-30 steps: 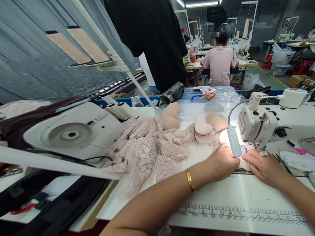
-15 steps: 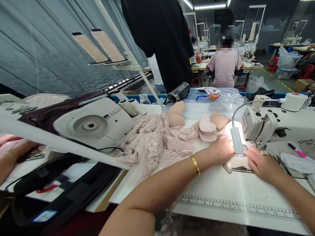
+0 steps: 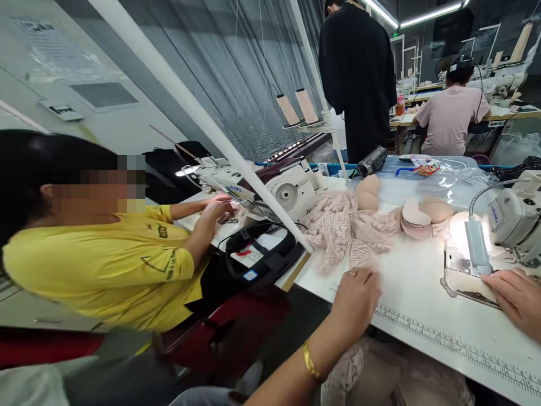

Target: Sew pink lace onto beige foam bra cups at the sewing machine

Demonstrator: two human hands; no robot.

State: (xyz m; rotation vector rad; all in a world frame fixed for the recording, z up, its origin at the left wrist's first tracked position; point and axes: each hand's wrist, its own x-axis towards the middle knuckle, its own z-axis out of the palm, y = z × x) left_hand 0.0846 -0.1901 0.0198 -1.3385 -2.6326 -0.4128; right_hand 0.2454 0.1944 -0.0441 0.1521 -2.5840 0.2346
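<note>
My left hand (image 3: 357,296), a gold bangle on its wrist, is over the table's front edge, just in front of the pale pink lace fabric (image 3: 338,225). Its fingers are curled and slightly blurred; whatever they hold, if anything, is hidden. At the right edge my right hand (image 3: 518,296) lies with fingers stretched out, fingertips by the plate (image 3: 459,265) of the sewing machine (image 3: 513,217). A lit lamp (image 3: 477,239) hangs over that plate. Pink cup-shaped pieces (image 3: 416,217) lie stacked behind. More lace and beige fabric (image 3: 376,369) hangs below the table edge.
A co-worker in yellow (image 3: 110,265) sits at a second sewing machine (image 3: 287,192) on the left. A black bag (image 3: 262,254) lies beside the table. At the back are a clear plastic bin (image 3: 448,186) and a black device (image 3: 372,160). A ruler strip (image 3: 439,335) runs along the front edge.
My view has swung left, bringing the co-worker in yellow into sight. My left hand has left the machine plate and moved left to the table's front edge. My right hand stays by the plate.
</note>
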